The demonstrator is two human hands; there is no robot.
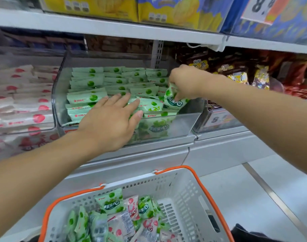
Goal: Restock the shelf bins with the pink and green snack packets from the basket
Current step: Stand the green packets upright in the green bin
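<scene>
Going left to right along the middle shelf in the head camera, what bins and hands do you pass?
Pink packet bin → left hand lying flat on the green packet bin → right hand pinching a green packet → brown and yellow snack bags.

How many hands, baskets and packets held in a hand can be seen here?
Hands: 2 (left hand flat on the packets in the bin, right hand)
Baskets: 1 (basket)
Packets held in a hand: 1 (green packet, pinched by the right hand)
Total: 4

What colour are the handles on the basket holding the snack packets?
Orange handles on a white basket, shown best in the head view.
</scene>
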